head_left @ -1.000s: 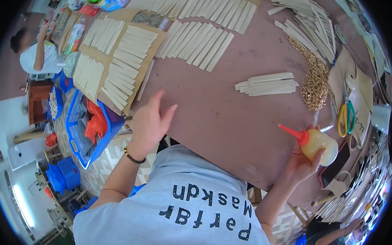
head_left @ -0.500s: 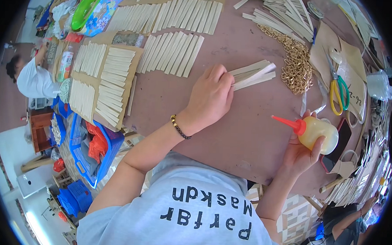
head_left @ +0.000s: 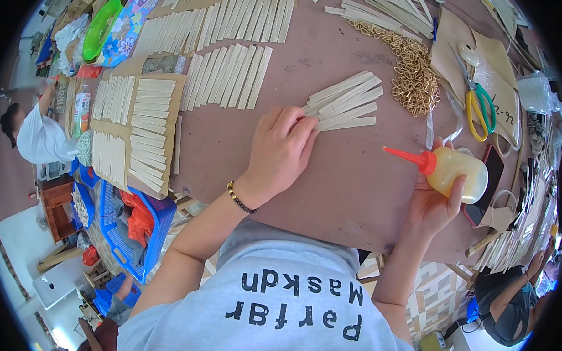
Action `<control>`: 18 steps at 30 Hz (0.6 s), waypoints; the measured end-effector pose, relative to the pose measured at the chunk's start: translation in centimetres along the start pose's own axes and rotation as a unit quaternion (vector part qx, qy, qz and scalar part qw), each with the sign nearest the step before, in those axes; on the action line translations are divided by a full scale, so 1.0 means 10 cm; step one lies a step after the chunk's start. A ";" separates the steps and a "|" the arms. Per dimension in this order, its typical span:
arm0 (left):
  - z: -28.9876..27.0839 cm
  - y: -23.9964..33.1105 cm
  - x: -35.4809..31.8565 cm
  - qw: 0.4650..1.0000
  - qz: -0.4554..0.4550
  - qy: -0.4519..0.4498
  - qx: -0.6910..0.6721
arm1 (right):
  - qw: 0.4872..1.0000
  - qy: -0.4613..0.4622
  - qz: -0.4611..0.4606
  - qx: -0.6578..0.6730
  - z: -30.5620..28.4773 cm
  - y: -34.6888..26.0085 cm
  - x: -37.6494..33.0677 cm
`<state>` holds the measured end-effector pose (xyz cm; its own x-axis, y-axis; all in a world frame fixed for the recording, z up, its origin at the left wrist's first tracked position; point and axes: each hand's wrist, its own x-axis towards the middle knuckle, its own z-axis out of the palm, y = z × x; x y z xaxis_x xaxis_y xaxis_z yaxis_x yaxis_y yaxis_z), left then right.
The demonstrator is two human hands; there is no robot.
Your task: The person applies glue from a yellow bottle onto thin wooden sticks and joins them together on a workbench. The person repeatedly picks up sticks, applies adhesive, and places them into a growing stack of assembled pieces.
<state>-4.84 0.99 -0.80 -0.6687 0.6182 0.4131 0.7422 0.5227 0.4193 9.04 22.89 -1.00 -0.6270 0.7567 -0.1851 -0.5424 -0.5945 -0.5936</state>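
Fingers bunched narrow, grip hidden, the left hand (head_left: 279, 147) touches a fan of flat, pale strips (head_left: 346, 98) left of a heaped, gold-coloured chain (head_left: 416, 87); the right hand (head_left: 433, 210) holds a rounded, yellowish, red-nozzled bottle (head_left: 458, 176) below the chain. Farther left, neat rows of strips (head_left: 225, 78) look laid out; the fan and a loose strip pile (head_left: 388, 16) above the chain appear unarranged.

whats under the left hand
The left hand is over the left ends of some fanned-out pale strips, with brown tabletop showing around it. The fingers and palm cover the rest, so those strip ends can't be seen.
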 end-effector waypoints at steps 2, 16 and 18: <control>0.02 -0.02 0.04 1.000 0.006 -0.022 0.004 | 1.000 0.004 -0.007 -0.008 0.02 -0.01 -0.01; -0.15 0.22 -0.22 0.947 -0.179 -0.137 -0.228 | 1.000 0.006 -0.018 -0.022 -0.01 -0.05 -0.06; -0.22 0.29 -0.29 0.926 -0.222 -0.161 -0.260 | 0.999 0.004 -0.020 -0.039 0.00 -0.03 -0.08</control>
<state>-0.85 -0.58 0.93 -0.7932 0.5969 -0.1205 0.2198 0.4652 0.8575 9.69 22.47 -0.73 -0.6007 0.7819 -0.1668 -0.5211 -0.5411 -0.6601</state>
